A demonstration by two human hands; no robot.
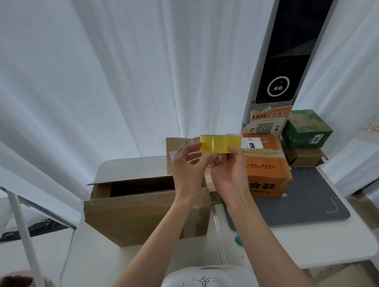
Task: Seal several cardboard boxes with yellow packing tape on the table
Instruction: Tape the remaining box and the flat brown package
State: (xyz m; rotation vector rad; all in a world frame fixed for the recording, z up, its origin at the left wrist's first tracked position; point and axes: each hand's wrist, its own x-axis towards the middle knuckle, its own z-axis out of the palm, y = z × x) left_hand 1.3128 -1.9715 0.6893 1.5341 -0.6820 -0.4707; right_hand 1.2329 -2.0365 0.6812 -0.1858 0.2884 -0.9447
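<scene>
orange sign (270, 116): 取件指引 | orange box (269, 179): 合装

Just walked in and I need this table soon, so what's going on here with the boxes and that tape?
A person is holding a short strip of yellow packing tape up in the air, stretched between the left hand and the right hand, each pinching one end. Below the hands, a large brown cardboard box sits on the white table with its top still open. An orange printed cardboard box stands to its right, and a green cardboard box is stacked behind that.
</scene>
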